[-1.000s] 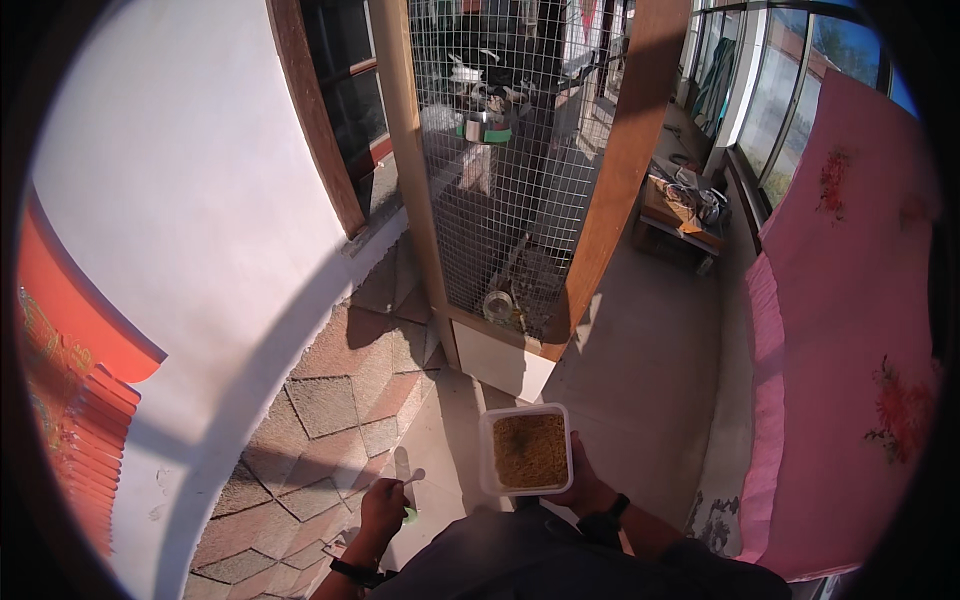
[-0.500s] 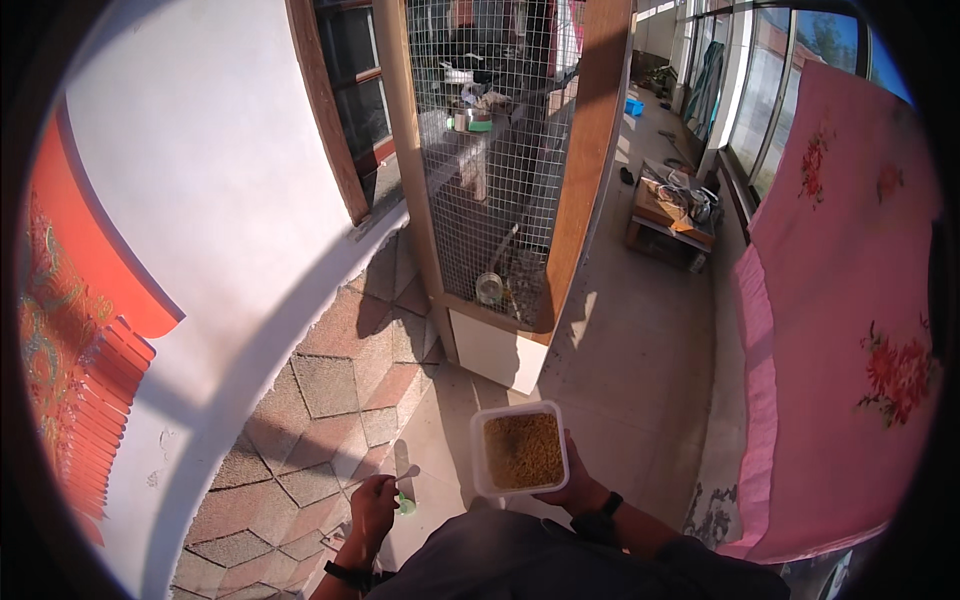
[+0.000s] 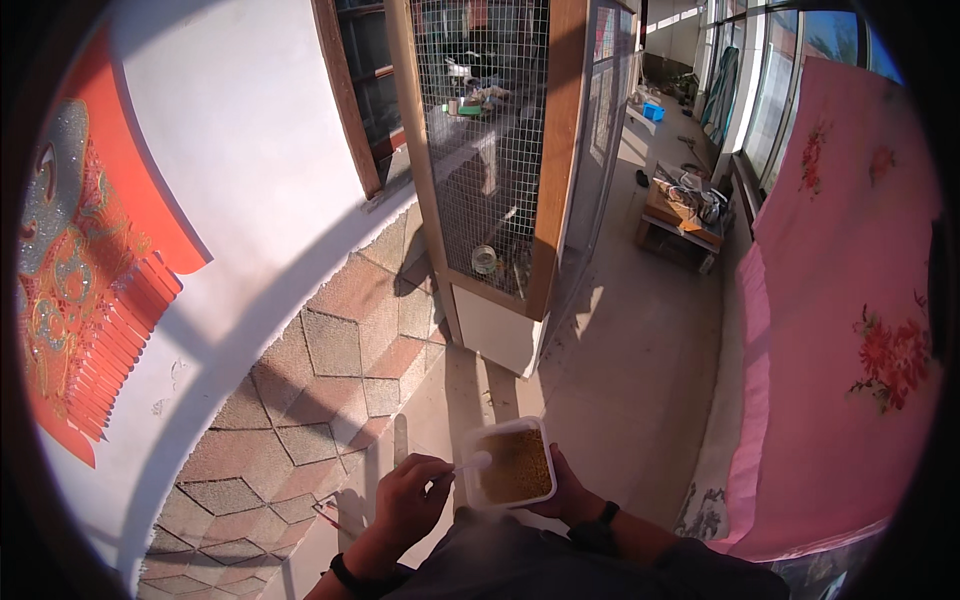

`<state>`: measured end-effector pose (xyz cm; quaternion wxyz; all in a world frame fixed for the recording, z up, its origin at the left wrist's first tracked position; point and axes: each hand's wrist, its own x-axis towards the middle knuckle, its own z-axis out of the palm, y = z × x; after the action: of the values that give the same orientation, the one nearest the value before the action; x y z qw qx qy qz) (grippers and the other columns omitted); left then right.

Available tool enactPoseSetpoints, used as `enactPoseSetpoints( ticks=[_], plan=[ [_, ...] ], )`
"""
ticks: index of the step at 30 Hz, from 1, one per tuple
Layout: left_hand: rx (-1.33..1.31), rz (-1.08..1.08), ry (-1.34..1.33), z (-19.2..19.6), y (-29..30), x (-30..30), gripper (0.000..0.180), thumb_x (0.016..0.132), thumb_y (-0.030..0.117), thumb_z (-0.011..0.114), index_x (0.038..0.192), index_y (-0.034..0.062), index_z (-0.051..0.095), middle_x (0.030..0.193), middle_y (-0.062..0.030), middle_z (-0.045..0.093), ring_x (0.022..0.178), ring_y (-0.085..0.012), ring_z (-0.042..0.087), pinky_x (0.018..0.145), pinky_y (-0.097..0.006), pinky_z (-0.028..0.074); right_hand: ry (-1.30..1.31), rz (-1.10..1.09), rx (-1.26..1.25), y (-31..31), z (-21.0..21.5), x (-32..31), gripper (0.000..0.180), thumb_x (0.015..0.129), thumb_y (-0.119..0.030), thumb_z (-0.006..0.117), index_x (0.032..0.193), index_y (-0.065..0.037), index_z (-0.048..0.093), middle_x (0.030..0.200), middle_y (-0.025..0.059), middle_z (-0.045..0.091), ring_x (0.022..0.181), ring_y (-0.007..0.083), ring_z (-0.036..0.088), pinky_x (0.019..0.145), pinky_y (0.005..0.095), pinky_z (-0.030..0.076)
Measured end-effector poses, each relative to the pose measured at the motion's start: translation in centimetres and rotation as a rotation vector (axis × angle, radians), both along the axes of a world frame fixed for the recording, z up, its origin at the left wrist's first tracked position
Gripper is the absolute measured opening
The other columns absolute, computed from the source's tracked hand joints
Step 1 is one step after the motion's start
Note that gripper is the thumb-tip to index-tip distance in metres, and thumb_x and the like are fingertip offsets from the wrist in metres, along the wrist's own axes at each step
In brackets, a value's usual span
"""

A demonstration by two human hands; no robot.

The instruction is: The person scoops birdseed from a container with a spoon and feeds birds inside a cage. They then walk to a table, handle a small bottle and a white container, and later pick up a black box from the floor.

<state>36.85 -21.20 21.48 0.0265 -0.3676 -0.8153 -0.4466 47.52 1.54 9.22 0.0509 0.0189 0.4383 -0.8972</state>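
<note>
Concrete floor (image 3: pixel 640 400) below: left hand (image 3: pixel 412 497), grip pinching white spoon (image 3: pixel 481 460), is now swung in to plastic tub (image 3: pixel 550 455), apparently putting brown granules (image 3: pixel 525 465) within reach; right hand (image 3: pixel 568 487) clasps tub's right side.

No readable text, label, brand, number or sign on any visible surface.

Over the square white plastic tub (image 3: pixel 551 468), a small white spoon (image 3: pixel 478 461) crosses the left side; the rest is open from above. Ahead, a tall wood-framed wire-mesh cage (image 3: pixel 490 170) bars the way; to its right a pale-floored passage (image 3: pixel 630 350) runs, narrowed by a low, cluttered wooden table (image 3: pixel 675 218).
</note>
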Motion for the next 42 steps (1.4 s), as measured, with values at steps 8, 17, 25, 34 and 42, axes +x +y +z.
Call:
enactPoseSetpoints(
  ticks=[8, 17, 25, 34, 42],
  plan=[
    [-0.140, -0.147, 0.386, 1.0, -2.6, 4.0, 0.020, 0.076, 0.006, 0.072, 0.094, 0.0154, 0.071, 0.095, -0.0011, 0.072, 0.089, -0.0229, 0.068, 0.072, -0.038, 0.053, 0.140, 0.038, 0.009, -4.7, 6.0, 1.3, 0.076, 0.079, -0.006, 0.085, 0.144, -0.001, 0.046, 0.138, 0.0129, 0.059, 0.123, 0.0226, 0.061, 0.103, 0.0388, 0.055],
    [-0.127, -0.066, 0.311, 0.8, -13.9, 9.6, 0.022, 0.076, 0.006, 0.079, 0.096, 0.0135, 0.072, 0.096, -0.0021, 0.072, 0.094, -0.0258, 0.067, 0.082, -0.041, 0.049, 0.057, 0.224, 0.033, -14.9, -0.8, 4.1, 0.067, 0.098, -0.024, 0.068, 0.153, -0.008, 0.034, 0.146, 0.0144, 0.052, 0.130, 0.0259, 0.057, 0.101, 0.0435, 0.056],
    [-0.001, 0.269, -0.056, -1.0, -26.2, 15.6, 0.061, 0.078, 0.011, 0.083, 0.132, 0.0028, 0.056, 0.133, -0.0189, 0.060, 0.124, -0.0351, 0.060, 0.105, -0.046, 0.048, 0.155, 0.381, 0.103, -23.7, -4.5, 6.1, 0.077, 0.102, -0.069, 0.034, 0.158, -0.016, 0.032, 0.152, 0.0131, 0.049, 0.132, 0.0333, 0.055, 0.101, 0.0521, 0.053],
    [0.523, 0.232, -1.016, -2.8, -31.3, 20.9, 0.081, 0.096, 0.046, 0.063, 0.152, -0.0056, 0.034, 0.142, -0.0220, 0.054, 0.123, -0.0338, 0.061, 0.097, -0.044, 0.054, 0.225, 0.629, 0.058, -28.2, -2.3, 5.5, 0.078, 0.100, -0.070, 0.042, 0.157, -0.016, 0.038, 0.152, 0.0122, 0.051, 0.138, 0.0326, 0.051, 0.113, 0.0546, 0.043],
    [0.514, 0.368, -1.098, -3.8, -30.6, 24.1, 0.083, 0.097, 0.052, 0.060, 0.156, 0.0012, 0.031, 0.131, -0.0168, 0.058, 0.112, -0.0330, 0.063, 0.087, -0.048, 0.059, -0.391, 0.788, -0.580, -30.0, -3.2, 7.2, 0.080, 0.098, -0.072, 0.041, 0.157, -0.018, 0.037, 0.154, 0.0100, 0.049, 0.141, 0.0316, 0.047, 0.114, 0.0545, 0.040]
  ],
)
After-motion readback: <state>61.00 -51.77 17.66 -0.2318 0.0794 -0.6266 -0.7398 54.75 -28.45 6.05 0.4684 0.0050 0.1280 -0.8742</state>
